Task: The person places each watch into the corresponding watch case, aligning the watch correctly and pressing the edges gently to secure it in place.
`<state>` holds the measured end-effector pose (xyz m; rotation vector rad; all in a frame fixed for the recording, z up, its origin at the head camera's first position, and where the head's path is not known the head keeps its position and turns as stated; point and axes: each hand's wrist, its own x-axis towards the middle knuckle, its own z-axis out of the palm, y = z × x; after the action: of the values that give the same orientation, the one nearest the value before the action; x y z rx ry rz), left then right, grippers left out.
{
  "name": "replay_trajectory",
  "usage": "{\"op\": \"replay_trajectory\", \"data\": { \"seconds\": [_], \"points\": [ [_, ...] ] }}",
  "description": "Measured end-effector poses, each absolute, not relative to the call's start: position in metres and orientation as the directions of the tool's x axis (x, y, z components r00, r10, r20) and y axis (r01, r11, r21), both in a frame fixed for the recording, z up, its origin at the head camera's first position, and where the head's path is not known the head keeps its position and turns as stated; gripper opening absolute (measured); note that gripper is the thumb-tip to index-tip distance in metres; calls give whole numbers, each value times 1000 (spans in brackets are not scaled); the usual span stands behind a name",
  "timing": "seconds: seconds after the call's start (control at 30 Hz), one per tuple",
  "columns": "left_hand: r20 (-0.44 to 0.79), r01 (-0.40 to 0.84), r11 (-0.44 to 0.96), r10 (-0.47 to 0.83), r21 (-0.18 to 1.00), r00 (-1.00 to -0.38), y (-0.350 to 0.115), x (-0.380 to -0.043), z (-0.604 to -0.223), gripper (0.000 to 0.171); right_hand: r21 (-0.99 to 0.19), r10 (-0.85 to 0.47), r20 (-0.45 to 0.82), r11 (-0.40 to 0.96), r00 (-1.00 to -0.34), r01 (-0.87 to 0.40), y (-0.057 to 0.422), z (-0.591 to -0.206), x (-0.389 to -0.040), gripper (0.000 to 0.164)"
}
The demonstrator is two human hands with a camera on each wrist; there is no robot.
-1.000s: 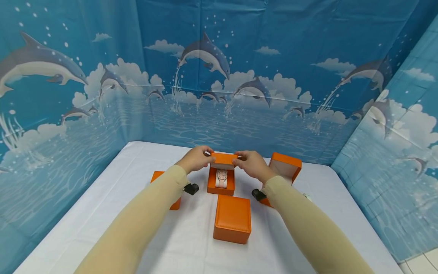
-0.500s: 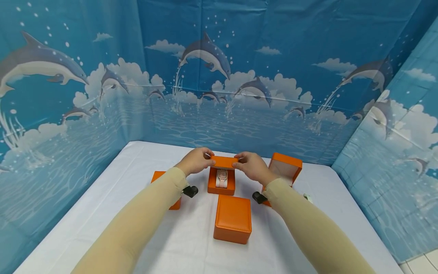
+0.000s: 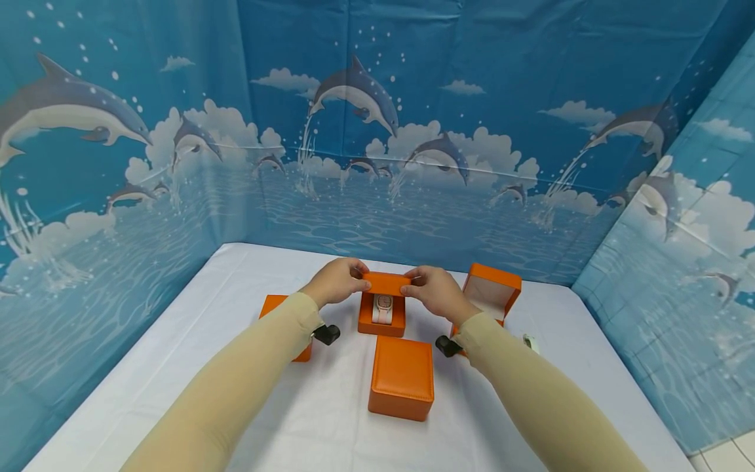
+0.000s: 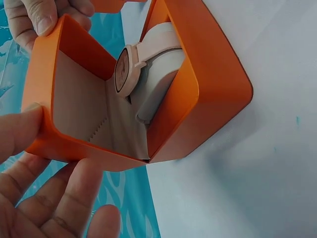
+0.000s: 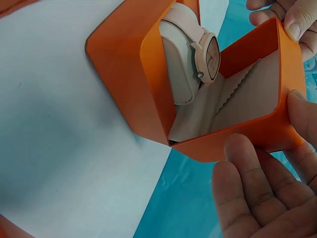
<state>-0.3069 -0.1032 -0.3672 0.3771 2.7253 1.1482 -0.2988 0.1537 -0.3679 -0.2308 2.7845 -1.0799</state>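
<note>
An orange watch box (image 3: 381, 330) stands at the far middle of the table in the head view, its hinged lid (image 3: 387, 284) part-way down. Inside it, a watch (image 3: 383, 309) with a pale pink strap is wrapped round a white cushion. My left hand (image 3: 337, 282) pinches the lid's left side, thumb on the front edge and fingers behind. On the opposite side my right hand (image 3: 437, 292) pinches the lid in the same way. The left wrist view shows the pale lining (image 4: 79, 99) of the lid; the right wrist view shows the watch face (image 5: 213, 58) side-on.
Nearer me sits a closed orange box (image 3: 402, 373). Another orange box (image 3: 302, 354) lies partly behind my left forearm. To the right, an open orange box (image 3: 494, 288) is partly covered by my right arm, with a small pale item (image 3: 531, 342) beside it. A dolphin-print curtain (image 3: 377, 216) hangs behind the table.
Both hands have tilted the lid forward and down over the watch, so more of its orange top shows and its lining has gone from the head view. The other boxes stay put.
</note>
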Motion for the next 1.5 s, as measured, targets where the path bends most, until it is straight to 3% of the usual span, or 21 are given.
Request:
{"op": "replay_trajectory", "data": {
  "seconds": [1.5],
  "points": [
    [-5,190,686,271,703,-963,-101,-292,-381,34,-643,-200,-18,752,-980,-142,150,-383,-284,33]
  ]
}}
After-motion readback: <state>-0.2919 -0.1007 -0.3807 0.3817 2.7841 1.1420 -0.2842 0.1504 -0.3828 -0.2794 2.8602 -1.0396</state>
